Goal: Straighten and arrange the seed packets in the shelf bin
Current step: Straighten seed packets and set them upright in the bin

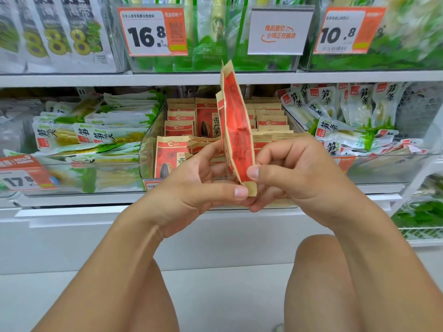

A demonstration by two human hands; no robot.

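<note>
Shop shelves fill the background. One red seed packet [236, 130] stands upright, edge-on, held in front of a clear bin [147, 149] of matching packets [178, 129]. Left hand [191, 185] and right hand [299, 173] pinch its bottom end, thumbs in front, curled fingers behind. Green snack bags [96, 130] fill neighbouring bins.

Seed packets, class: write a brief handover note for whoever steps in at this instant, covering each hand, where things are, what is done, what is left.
Left hand: holds the raised seed packet at its bottom corner.
Right hand: fingers pinch the same packet's lower edge.
The packet stands upright, edge-on, in front of the clear bin.
Done: rear rows in the bin stand in neat files.
Left: front packets lean unevenly; set the held one in and square them.
</note>
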